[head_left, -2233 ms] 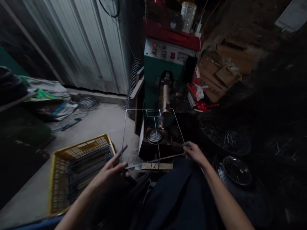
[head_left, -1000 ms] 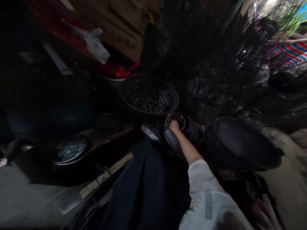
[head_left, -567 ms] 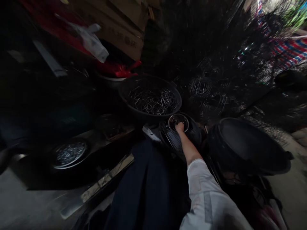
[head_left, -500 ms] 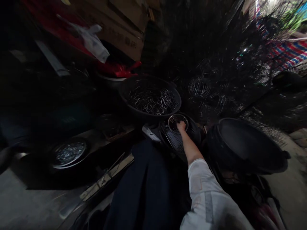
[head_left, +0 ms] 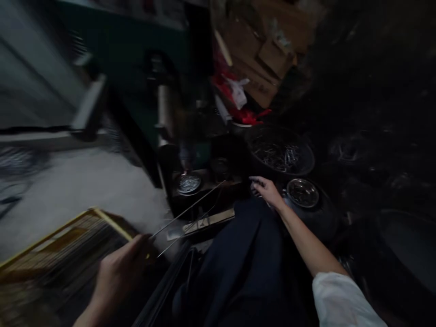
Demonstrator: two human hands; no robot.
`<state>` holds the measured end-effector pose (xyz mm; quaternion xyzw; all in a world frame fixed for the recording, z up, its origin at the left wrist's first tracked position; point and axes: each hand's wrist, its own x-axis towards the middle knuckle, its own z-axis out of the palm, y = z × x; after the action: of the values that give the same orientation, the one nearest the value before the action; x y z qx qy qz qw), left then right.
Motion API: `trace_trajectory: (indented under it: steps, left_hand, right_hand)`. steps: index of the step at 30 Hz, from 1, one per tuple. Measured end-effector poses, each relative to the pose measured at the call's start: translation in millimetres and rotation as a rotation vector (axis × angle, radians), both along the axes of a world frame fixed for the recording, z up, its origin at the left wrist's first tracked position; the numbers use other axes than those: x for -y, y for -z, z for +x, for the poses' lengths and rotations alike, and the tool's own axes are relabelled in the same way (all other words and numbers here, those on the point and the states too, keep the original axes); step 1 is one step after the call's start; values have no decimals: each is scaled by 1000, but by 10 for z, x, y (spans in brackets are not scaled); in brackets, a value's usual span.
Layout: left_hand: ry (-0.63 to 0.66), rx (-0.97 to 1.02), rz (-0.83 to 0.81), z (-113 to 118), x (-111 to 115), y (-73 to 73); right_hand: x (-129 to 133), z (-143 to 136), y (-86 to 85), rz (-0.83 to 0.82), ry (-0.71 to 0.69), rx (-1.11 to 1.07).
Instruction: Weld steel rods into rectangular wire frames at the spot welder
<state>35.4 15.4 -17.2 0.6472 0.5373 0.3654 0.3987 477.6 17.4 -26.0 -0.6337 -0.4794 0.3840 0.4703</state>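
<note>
My left hand [head_left: 122,265] is closed around thin metal rods [head_left: 190,210] that point up and to the right, at the lower left of the head view. Near my lap, my right hand [head_left: 270,193] has its fingers curled together around something small and dark that I cannot make out. Just right of that hand is a round metal bowl [head_left: 318,195] with small pieces inside, too dim to name. Behind it stands a wide dark basin [head_left: 311,159] holding many thin metal pieces. A dish of small shiny metal pieces [head_left: 189,182] lies further left.
A yellow crate [head_left: 111,222] with dark contents is beside my left hand. Dark machinery [head_left: 165,109] rises beyond the dish. Cardboard boxes [head_left: 262,84] and a red bag [head_left: 247,116] are piled at the back. Another large dark basin [head_left: 408,245] stands on the right.
My view has swung left. My right hand has come out of the metal bowl and moved left of it. My left hand, with rods in it, has come into view.
</note>
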Motion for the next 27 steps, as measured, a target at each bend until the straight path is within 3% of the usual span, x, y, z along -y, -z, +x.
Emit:
trace_trajectory:
  steps: [3,5,9,11,15,19,27]
  left_hand:
    - [4,-193,225,-137,41,-81]
    - [15,-234,311,-192,42,-114]
    - [7,-264,452,-322,37,-60]
    - [17,-280,523,-388,41,-4]
    - [11,-316,582,-472,63,71]
    - [-9,-320,585,-508,76,106]
    - [-16,-347,633,-543,89,89]
  right_hand:
    - [-118,-625,-159,-11,-179,63]
    - [-176,-951,-172,-22,-225,95]
    - [-300,-1435,17,17,-131,112]
    - [-371,-1648,138,32,-22,-19]
    - [-498,-2054,244,-74,132,-571]
    - [-564,-2325,165,-103,201,-897]
    - [-602,-2476,28,-64,199,-977]
